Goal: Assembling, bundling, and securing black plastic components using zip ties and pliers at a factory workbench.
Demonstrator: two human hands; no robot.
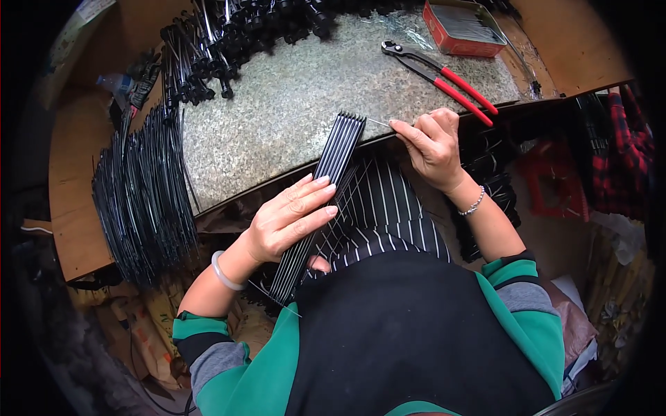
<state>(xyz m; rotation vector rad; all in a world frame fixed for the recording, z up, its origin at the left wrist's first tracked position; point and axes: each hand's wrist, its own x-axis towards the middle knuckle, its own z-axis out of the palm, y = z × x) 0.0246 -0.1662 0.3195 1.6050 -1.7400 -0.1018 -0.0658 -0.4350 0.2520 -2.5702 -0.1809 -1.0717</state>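
My left hand (288, 218) is wrapped round a flat bundle of slim dark rods (340, 142), fingers across the front and the thumb tip below. The bundle slants from my lap up to the slab's front edge, its narrow tips side by side at the top. My right hand (433, 145) pinches a thin, pale, wire-like piece (378, 123) between thumb and forefinger. Its far end reaches the tips at the bundle's right side; I cannot tell whether it sits inside one. Beyond my right hand lie pliers (472, 91) with red handles and dark jaws.
A speckled stone slab (257, 132) covers the bench. Black-headed rods (208, 69) pile along its back left. Long dark strands (142, 201) hang over the left edge. A red tin (461, 46) of thin pale pieces stands at the back right. Red plaid cloth (628, 166) hangs far right.
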